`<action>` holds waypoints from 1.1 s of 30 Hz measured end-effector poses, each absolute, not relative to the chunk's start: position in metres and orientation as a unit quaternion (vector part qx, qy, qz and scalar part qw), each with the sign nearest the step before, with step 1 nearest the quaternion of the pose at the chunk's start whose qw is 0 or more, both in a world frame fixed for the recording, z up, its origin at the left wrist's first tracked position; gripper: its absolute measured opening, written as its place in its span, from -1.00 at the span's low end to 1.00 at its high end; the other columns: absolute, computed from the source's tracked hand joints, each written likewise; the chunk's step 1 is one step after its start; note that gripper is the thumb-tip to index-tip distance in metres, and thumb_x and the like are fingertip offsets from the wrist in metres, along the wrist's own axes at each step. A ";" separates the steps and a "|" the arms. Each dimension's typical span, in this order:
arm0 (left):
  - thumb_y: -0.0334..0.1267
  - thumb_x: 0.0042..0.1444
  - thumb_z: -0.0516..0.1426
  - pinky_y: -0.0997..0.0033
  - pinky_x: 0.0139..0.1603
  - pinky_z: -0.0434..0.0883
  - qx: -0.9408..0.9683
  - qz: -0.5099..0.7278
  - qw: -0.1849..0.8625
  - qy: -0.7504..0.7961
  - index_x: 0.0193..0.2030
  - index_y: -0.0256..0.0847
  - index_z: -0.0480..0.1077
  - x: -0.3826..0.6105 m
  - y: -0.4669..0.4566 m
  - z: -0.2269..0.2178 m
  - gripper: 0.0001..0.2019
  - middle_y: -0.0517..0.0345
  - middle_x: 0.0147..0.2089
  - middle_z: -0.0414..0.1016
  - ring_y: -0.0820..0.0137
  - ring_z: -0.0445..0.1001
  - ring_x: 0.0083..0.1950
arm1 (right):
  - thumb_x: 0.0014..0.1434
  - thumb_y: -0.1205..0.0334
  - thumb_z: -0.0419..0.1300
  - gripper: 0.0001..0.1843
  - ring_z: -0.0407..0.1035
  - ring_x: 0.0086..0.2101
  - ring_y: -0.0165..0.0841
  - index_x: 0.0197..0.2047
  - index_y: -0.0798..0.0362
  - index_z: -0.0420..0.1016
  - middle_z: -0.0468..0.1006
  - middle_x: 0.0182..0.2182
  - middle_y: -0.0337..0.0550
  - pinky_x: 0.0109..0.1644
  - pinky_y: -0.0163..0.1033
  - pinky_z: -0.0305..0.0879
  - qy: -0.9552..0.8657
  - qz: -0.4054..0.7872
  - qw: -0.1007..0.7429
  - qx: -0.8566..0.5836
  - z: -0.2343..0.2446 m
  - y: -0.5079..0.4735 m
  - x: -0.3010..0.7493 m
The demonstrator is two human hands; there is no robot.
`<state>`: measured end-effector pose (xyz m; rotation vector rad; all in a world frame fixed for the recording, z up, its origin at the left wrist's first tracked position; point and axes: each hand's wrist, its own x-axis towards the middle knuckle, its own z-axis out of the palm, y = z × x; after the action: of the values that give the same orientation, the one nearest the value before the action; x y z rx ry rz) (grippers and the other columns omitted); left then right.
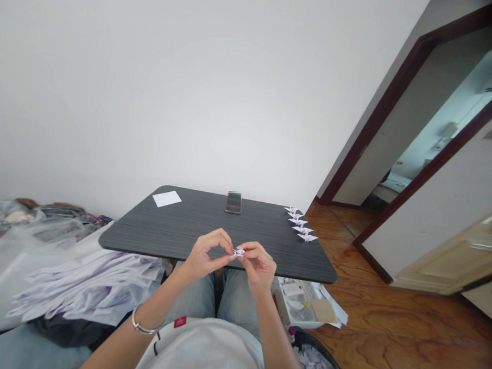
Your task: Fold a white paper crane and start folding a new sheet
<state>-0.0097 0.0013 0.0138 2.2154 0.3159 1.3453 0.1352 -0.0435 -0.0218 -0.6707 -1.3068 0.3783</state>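
Note:
Between my two hands, just above the table's front edge, is a small folded white paper piece [238, 253]. My left hand [210, 252] pinches its left side between thumb and fingertips. On the other side, the thumb and fingers of my right hand [259, 262] are closed on it too. Its exact folded shape is too small to make out. Along the right end of the dark table [195, 226] stand several folded paper cranes [301, 222] in a row. A white sheet of paper [167, 198] lies flat at the table's back left.
A phone [233, 202] stands at the table's back edge near the wall. White folded cloth-like sheets [90, 286] are piled at the left. Below the right side are a box of items [298, 304] and a black bin [317, 361] with white paper.

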 end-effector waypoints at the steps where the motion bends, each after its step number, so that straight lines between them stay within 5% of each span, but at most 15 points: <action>1: -0.42 -0.06 0.18 0.45 -0.31 0.31 0.816 0.499 0.265 0.117 -0.46 -0.27 0.35 -0.010 0.001 0.013 -0.94 0.13 -0.42 0.38 0.46 0.36 -0.36 | -0.01 0.42 0.21 -0.89 0.41 -0.40 -0.33 -0.50 0.03 0.46 0.51 -0.44 -0.16 -0.31 -0.19 0.33 -0.590 0.171 0.729 -0.303 -0.022 -0.043 0.135; 8: -0.38 -0.06 0.18 0.42 -0.25 0.30 0.771 0.510 0.341 0.172 -0.30 -0.27 0.35 -0.005 0.000 0.007 -0.86 0.13 -0.38 0.37 0.43 0.35 -0.32 | -0.04 0.42 0.23 -0.89 0.40 -0.41 -0.36 -0.41 0.04 0.43 0.49 -0.46 -0.20 -0.34 -0.24 0.33 -0.520 0.223 0.756 -0.328 -0.023 -0.045 0.131; 16: -0.30 -0.06 0.19 0.45 -0.27 0.32 0.702 0.502 0.454 0.223 -0.43 -0.31 0.38 0.002 0.002 0.005 -0.89 0.13 -0.40 0.39 0.43 0.37 -0.34 | -0.11 0.35 0.29 -0.75 0.38 -0.46 -0.41 -0.29 0.07 0.40 0.50 -0.48 -0.22 -0.38 -0.30 0.33 -0.444 0.319 0.750 -0.373 -0.022 -0.043 0.130; 33: -0.30 -0.13 0.23 0.52 -0.32 0.32 0.611 0.523 0.526 0.275 -0.37 -0.28 0.31 0.013 -0.001 -0.001 -0.80 0.20 -0.44 0.39 0.50 0.37 -0.40 | -0.16 0.31 0.30 -0.88 0.34 -0.56 -0.45 -0.47 0.11 0.47 0.48 -0.58 -0.25 -0.44 -0.32 0.30 -0.382 0.376 0.745 -0.396 -0.024 -0.036 0.129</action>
<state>0.0125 -0.0011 -0.0008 1.4617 0.6572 1.2518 0.1290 -0.0360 -0.0244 -0.8681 -0.8363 0.8237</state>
